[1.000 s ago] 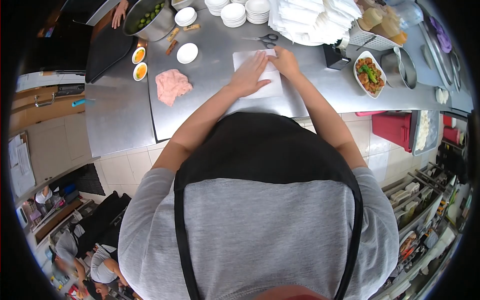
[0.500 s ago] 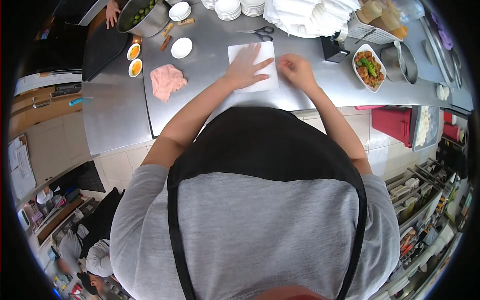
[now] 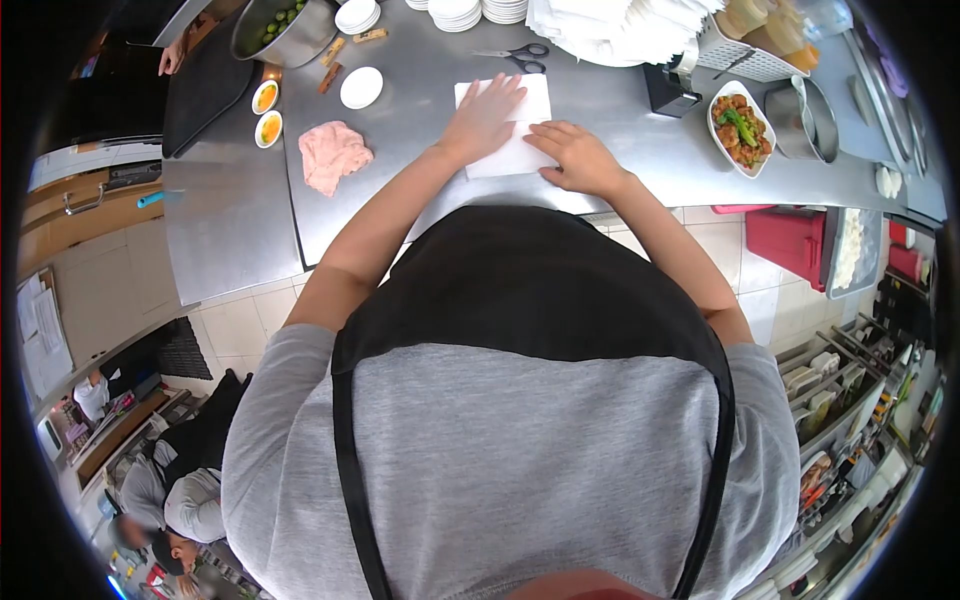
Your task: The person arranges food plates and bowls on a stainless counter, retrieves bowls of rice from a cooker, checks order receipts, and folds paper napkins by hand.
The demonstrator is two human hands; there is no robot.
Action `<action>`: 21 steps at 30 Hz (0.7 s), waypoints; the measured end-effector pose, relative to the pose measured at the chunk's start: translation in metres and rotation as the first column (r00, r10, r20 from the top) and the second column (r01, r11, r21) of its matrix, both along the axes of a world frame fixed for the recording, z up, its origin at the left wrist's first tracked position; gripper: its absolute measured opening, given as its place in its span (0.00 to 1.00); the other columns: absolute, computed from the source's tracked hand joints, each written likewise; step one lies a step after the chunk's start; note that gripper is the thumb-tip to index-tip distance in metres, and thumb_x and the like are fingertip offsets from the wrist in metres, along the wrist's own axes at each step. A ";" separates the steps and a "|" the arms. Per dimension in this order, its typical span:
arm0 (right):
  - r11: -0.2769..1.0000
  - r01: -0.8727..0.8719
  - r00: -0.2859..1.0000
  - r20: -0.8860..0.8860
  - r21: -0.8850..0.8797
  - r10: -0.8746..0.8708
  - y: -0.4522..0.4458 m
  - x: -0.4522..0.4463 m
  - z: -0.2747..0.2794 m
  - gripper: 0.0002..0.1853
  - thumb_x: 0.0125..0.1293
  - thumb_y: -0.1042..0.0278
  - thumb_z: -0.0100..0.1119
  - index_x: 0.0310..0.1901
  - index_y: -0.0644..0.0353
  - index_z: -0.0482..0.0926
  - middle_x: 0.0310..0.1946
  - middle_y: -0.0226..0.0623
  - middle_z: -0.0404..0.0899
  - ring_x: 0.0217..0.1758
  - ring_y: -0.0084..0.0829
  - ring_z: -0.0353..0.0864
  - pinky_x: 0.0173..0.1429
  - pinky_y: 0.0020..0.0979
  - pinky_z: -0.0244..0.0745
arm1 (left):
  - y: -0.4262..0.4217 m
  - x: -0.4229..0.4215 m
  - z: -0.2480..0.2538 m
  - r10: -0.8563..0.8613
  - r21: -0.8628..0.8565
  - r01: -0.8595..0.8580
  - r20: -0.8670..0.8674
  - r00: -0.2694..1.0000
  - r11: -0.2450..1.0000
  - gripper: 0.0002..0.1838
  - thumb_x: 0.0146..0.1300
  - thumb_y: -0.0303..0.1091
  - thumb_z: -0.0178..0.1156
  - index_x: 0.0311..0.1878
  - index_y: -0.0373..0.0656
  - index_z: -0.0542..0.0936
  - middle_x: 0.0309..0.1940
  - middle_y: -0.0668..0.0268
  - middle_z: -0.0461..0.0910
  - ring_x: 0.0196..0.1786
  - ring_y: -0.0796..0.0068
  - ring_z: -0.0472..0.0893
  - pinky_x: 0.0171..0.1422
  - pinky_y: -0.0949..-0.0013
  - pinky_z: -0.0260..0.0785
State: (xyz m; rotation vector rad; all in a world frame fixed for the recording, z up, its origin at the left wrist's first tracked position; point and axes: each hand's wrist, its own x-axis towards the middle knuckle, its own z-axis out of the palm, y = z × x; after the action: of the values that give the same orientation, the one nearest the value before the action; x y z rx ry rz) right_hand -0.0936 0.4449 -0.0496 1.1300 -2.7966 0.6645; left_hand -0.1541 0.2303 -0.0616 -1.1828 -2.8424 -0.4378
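Observation:
A white sheet of paper (image 3: 502,158) lies on the steel counter in front of me. My left hand (image 3: 483,120) rests flat on its left part, fingers stretched toward the far edge. From the right, my right hand (image 3: 580,157) lies over the sheet's right edge with fingers extended and slightly apart. Neither hand grips anything I can see. Just beyond the sheet are dark-handled scissors (image 3: 524,58), their blades pointing left. To the left sits a crumpled pink cloth (image 3: 333,157).
A tape dispenser (image 3: 672,92), a dish of food with green garnish (image 3: 741,130) and a metal pot (image 3: 822,125) stand right. Stacked white paper (image 3: 610,30) is at the back. Left are a white plate (image 3: 361,88), two orange-filled cups (image 3: 268,129) and a large pot (image 3: 290,48).
My right hand has moved left onto the paper, and its curled fingers have straightened. My left hand stays on the sheet. Another person's hand at the upper left has drawn back.

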 end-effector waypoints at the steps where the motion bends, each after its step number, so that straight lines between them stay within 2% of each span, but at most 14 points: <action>1: 1.000 -0.010 1.000 -0.028 0.017 0.011 0.000 0.000 -0.001 0.26 0.49 0.66 0.60 0.53 0.56 0.72 0.54 0.39 0.73 0.59 0.39 0.68 0.60 0.39 0.65 | 0.000 0.000 0.002 -0.012 -0.018 0.012 -0.002 1.000 1.000 0.30 0.62 0.37 0.51 0.68 0.49 0.58 0.70 0.65 0.52 0.73 0.65 0.50 0.74 0.53 0.38; 5: 1.000 0.019 1.000 -0.020 0.009 -0.019 0.000 -0.004 -0.007 0.24 0.48 0.68 0.60 0.51 0.55 0.74 0.55 0.38 0.72 0.58 0.37 0.69 0.59 0.37 0.67 | -0.001 0.000 -0.002 0.007 -0.031 -0.007 -0.005 1.000 1.000 0.30 0.60 0.32 0.52 0.67 0.49 0.59 0.71 0.66 0.52 0.72 0.66 0.51 0.74 0.54 0.41; 7: 0.997 0.040 0.996 -0.073 -0.065 -0.045 0.001 -0.008 -0.005 0.19 0.50 0.69 0.60 0.46 0.56 0.77 0.48 0.39 0.77 0.52 0.36 0.74 0.53 0.36 0.70 | -0.002 -0.003 -0.006 0.027 0.067 -0.029 0.027 0.999 0.997 0.28 0.61 0.33 0.50 0.66 0.51 0.61 0.69 0.65 0.55 0.72 0.67 0.51 0.74 0.56 0.41; 8: 0.997 0.039 0.996 -0.072 -0.065 -0.044 0.000 -0.011 -0.007 0.19 0.50 0.69 0.60 0.46 0.56 0.77 0.48 0.39 0.77 0.52 0.36 0.74 0.53 0.36 0.70 | -0.003 -0.009 -0.013 0.028 0.066 -0.030 0.027 0.999 0.997 0.28 0.61 0.33 0.50 0.66 0.51 0.61 0.69 0.65 0.55 0.72 0.67 0.51 0.74 0.56 0.41; 10: 0.903 0.279 0.948 0.242 -0.328 -0.205 -0.006 -0.022 -0.013 0.13 0.53 0.66 0.60 0.40 0.60 0.80 0.36 0.41 0.81 0.42 0.39 0.78 0.45 0.36 0.72 | -0.009 -0.026 -0.027 -0.033 0.217 0.016 0.075 0.997 0.976 0.23 0.64 0.34 0.48 0.64 0.49 0.66 0.65 0.62 0.63 0.69 0.63 0.60 0.71 0.60 0.50; 11: 0.902 0.280 0.948 0.242 -0.328 -0.206 -0.009 -0.028 -0.012 0.13 0.53 0.66 0.60 0.40 0.60 0.80 0.36 0.41 0.81 0.42 0.39 0.78 0.45 0.36 0.72 | -0.011 -0.029 -0.016 -0.034 0.217 0.017 0.074 0.997 0.976 0.23 0.64 0.34 0.48 0.64 0.49 0.66 0.65 0.62 0.63 0.69 0.63 0.60 0.71 0.60 0.50; 12: 0.837 0.440 0.864 0.407 -0.325 -0.296 -0.013 -0.034 -0.009 0.13 0.54 0.63 0.60 0.38 0.61 0.80 0.32 0.42 0.80 0.37 0.40 0.78 0.42 0.36 0.72 | -0.012 -0.033 0.007 0.085 0.308 -0.202 0.353 0.932 0.930 0.21 0.65 0.36 0.46 0.62 0.46 0.68 0.63 0.60 0.65 0.66 0.61 0.63 0.68 0.62 0.54; 13: 0.754 0.588 0.745 0.560 -0.293 -0.363 -0.015 -0.040 -0.008 0.14 0.54 0.60 0.61 0.36 0.63 0.80 0.28 0.44 0.80 0.32 0.42 0.78 0.39 0.36 0.71 | -0.013 -0.037 0.027 0.156 0.326 -0.427 0.612 0.775 0.843 0.20 0.66 0.37 0.45 0.60 0.43 0.70 0.62 0.58 0.66 0.64 0.59 0.66 0.65 0.63 0.58; 14: 0.754 0.588 0.744 0.561 -0.293 -0.362 -0.015 -0.047 -0.014 0.14 0.54 0.60 0.61 0.36 0.63 0.80 0.28 0.44 0.80 0.32 0.42 0.78 0.39 0.36 0.71 | -0.014 -0.041 0.041 0.157 0.325 -0.427 0.612 0.775 0.844 0.20 0.66 0.37 0.45 0.60 0.43 0.70 0.62 0.58 0.66 0.64 0.59 0.66 0.65 0.63 0.58; 16: 0.740 0.568 0.788 0.497 -0.360 -0.362 -0.015 -0.063 -0.029 0.13 0.55 0.63 0.63 0.28 0.66 0.76 0.19 0.39 0.77 0.20 0.27 0.73 0.28 0.30 0.67 | -0.016 -0.047 0.060 0.138 0.464 -0.316 0.378 0.915 0.828 0.18 0.68 0.37 0.44 0.57 0.42 0.73 0.59 0.55 0.70 0.60 0.56 0.70 0.61 0.65 0.63; 17: 0.740 0.568 0.788 0.498 -0.361 -0.362 -0.015 -0.070 -0.032 0.13 0.55 0.63 0.63 0.28 0.66 0.76 0.19 0.39 0.77 0.20 0.27 0.73 0.28 0.30 0.67 | -0.015 -0.049 0.061 0.102 0.496 -0.208 0.231 0.967 0.843 0.19 0.66 0.35 0.45 0.59 0.42 0.71 0.60 0.55 0.68 0.63 0.59 0.67 0.64 0.63 0.60; 18: 0.774 0.568 0.780 0.483 -0.281 -0.398 -0.015 -0.076 -0.034 0.14 0.54 0.62 0.64 0.27 0.66 0.76 0.19 0.38 0.77 0.20 0.27 0.72 0.28 0.30 0.67 | -0.013 -0.048 0.061 0.103 0.496 -0.208 0.232 0.967 0.843 0.19 0.66 0.35 0.45 0.59 0.42 0.71 0.60 0.55 0.68 0.63 0.59 0.67 0.64 0.63 0.60; 20: 0.801 0.566 0.773 0.466 -0.197 -0.431 -0.016 -0.079 -0.034 0.14 0.52 0.61 0.64 0.26 0.66 0.76 0.20 0.37 0.77 0.21 0.26 0.72 0.28 0.31 0.67 | -0.007 -0.045 0.058 0.076 0.267 -0.019 -0.206 0.976 0.963 0.23 0.63 0.30 0.49 0.63 0.42 0.66 0.63 0.57 0.65 0.66 0.62 0.63 0.69 0.63 0.54; 21: 0.809 0.566 0.765 0.464 -0.156 -0.446 -0.016 -0.080 -0.029 0.15 0.51 0.60 0.65 0.26 0.65 0.76 0.20 0.37 0.78 0.21 0.27 0.73 0.28 0.31 0.67 | -0.003 -0.041 0.054 0.077 0.267 -0.020 -0.205 0.976 0.963 0.23 0.63 0.30 0.49 0.63 0.42 0.66 0.63 0.57 0.65 0.66 0.62 0.63 0.69 0.63 0.54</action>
State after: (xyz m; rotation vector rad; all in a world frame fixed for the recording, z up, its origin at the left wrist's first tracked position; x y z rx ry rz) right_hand -0.1734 0.4287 -0.0787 0.1442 -2.9702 1.2987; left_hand -0.1953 0.2272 -0.0081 -1.0391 -2.5293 -0.6226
